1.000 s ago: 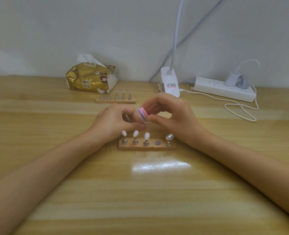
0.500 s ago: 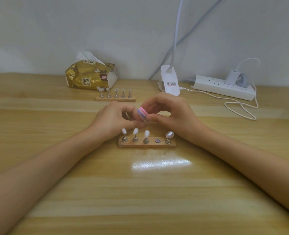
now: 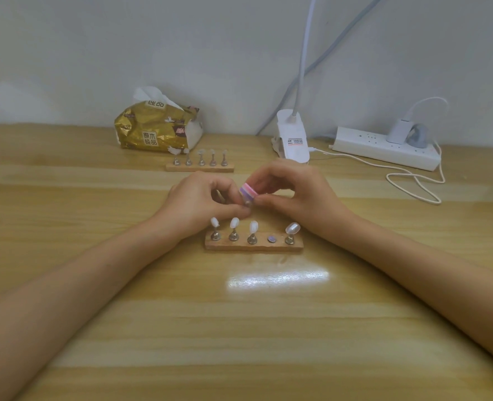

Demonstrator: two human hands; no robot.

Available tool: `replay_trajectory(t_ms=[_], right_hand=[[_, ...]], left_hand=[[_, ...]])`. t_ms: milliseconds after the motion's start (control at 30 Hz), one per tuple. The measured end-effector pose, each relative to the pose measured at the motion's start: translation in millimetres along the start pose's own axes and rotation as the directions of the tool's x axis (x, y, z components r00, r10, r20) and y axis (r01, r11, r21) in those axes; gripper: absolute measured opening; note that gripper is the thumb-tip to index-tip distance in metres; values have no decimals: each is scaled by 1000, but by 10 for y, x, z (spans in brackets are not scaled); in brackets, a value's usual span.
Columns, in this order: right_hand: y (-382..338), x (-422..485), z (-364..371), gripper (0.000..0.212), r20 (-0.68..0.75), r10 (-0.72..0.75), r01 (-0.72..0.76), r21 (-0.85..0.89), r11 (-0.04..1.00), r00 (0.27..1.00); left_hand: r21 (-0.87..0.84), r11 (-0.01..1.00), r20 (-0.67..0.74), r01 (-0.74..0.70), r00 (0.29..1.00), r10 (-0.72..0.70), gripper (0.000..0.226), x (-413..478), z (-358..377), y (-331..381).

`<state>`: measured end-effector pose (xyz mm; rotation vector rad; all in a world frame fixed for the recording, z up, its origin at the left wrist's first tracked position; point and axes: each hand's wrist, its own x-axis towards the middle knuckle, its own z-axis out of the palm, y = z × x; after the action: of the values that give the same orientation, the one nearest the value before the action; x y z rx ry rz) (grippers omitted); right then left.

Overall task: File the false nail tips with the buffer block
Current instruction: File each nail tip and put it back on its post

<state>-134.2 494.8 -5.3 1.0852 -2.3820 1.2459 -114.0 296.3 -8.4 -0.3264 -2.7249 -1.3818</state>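
Barely shifting from a second ago, the right hand (image 3: 297, 195) is pinching the striped buffer block (image 3: 248, 191) against a mostly hidden nail tip (image 3: 247, 202), which the left hand (image 3: 199, 201) is pinching clear of the wooden rack (image 3: 239, 246), seemingly to steady it for filing.

Both your forearms converge at centre. Your left hand (image 3: 199, 200) pinches a nail tip (image 3: 246, 202); your right hand (image 3: 297, 193) pinches the buffer block (image 3: 248, 191), fingers curled.
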Motion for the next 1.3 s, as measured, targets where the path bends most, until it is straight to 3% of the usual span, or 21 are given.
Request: replay_trajectory(t_ms=[133, 433, 533, 833, 1167, 1300], right_hand=[[-3, -12, 6, 18, -3, -54, 54, -13, 998, 999], [11, -6, 0, 18, -7, -5, 5, 1, 1000, 1000], [-1, -9, 7, 16, -9, -82, 81, -38, 996, 997], [9, 1, -2, 17, 8, 6, -6, 2, 1000, 1000], [-12, -20, 0, 16, 1, -80, 80, -51, 995, 997], [4, -14, -16, 17, -15, -29, 28, -29, 999, 999]], left_hand=[[5, 1000, 3, 0, 1000, 0, 13, 0, 4, -2], [-4, 1000, 0, 2, 1000, -2, 12, -3, -3, 8], [5, 1000, 6, 5, 1000, -5, 13, -6, -1, 5], [-3, 1000, -1, 1, 1000, -1, 11, 2, 3, -2], [3, 1000, 3, -4, 1000, 4, 13, 1, 4, -15], [1, 1000, 0, -4, 1000, 4, 13, 3, 6, -11]])
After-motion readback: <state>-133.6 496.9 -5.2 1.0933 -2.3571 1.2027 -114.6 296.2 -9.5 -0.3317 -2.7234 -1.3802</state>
